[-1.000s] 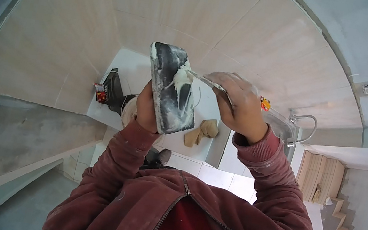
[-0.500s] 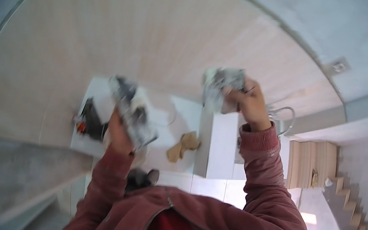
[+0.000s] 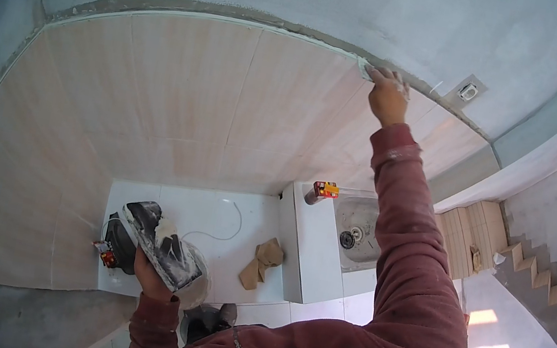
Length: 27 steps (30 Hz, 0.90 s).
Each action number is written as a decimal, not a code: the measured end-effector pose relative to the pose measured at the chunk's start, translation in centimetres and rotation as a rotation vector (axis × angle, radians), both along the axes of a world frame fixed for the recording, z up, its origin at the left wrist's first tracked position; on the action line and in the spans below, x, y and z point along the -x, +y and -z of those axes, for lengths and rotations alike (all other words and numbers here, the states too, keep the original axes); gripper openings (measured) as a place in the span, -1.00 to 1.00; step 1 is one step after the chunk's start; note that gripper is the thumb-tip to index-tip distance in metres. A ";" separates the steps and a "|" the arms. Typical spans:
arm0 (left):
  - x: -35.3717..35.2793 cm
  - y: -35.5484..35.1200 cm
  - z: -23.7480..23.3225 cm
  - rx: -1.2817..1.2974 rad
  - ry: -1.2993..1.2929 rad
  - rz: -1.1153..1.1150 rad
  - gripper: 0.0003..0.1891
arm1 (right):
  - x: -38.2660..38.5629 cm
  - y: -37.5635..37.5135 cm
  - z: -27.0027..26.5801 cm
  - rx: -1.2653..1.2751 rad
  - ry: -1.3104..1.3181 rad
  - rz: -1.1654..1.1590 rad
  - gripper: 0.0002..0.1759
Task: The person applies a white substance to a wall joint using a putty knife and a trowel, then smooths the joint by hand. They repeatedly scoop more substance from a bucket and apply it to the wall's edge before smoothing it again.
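My left hand (image 3: 154, 280) is wrapped round the underside of a putty-smeared board (image 3: 165, 247), black and grey with white streaks. A lump of pale putty (image 3: 166, 230) sits on it. Up at the top edge of the tiled wall (image 3: 183, 82), my right hand (image 3: 389, 103) is closed on a small pale-coated scraper (image 3: 366, 69), mostly hidden by the fingers. The scraper touches the seam between the tiles and the grey plaster strip (image 3: 317, 38). A thin whitish line of filler runs along that seam to the left.
Below stands a white counter with a steel sink (image 3: 365, 223) and a red-yellow box (image 3: 324, 191). A brown cloth (image 3: 263, 262) and a dark bag-like thing (image 3: 121, 243) lie on the lower white surface. A wall socket (image 3: 467, 92) is right of my right hand; stairs (image 3: 536, 279) lie farther right.
My right hand has moved up from mid-wall to the top tile seam with the scraper. My left hand with the board has dropped lower and slightly left, and the view has tilted upward.
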State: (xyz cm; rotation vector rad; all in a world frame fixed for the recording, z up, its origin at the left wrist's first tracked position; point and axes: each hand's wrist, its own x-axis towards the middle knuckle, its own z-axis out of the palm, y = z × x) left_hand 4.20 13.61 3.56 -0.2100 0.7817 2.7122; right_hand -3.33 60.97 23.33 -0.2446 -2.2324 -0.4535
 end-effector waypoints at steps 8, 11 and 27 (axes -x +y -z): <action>0.2 0.0 0.7 -0.049 -0.020 0.010 -0.62 | 1.0 -0.7 -0.5 -0.011 -0.001 -0.026 -0.59; 0.2 0.3 -0.1 -0.137 0.026 0.073 -0.61 | -1.1 -3.5 -2.1 -0.010 -0.174 0.094 -0.62; 0.8 4.1 -4.0 0.120 0.364 0.105 -0.66 | -9.5 -26.2 4.7 0.635 -0.537 -0.839 -0.74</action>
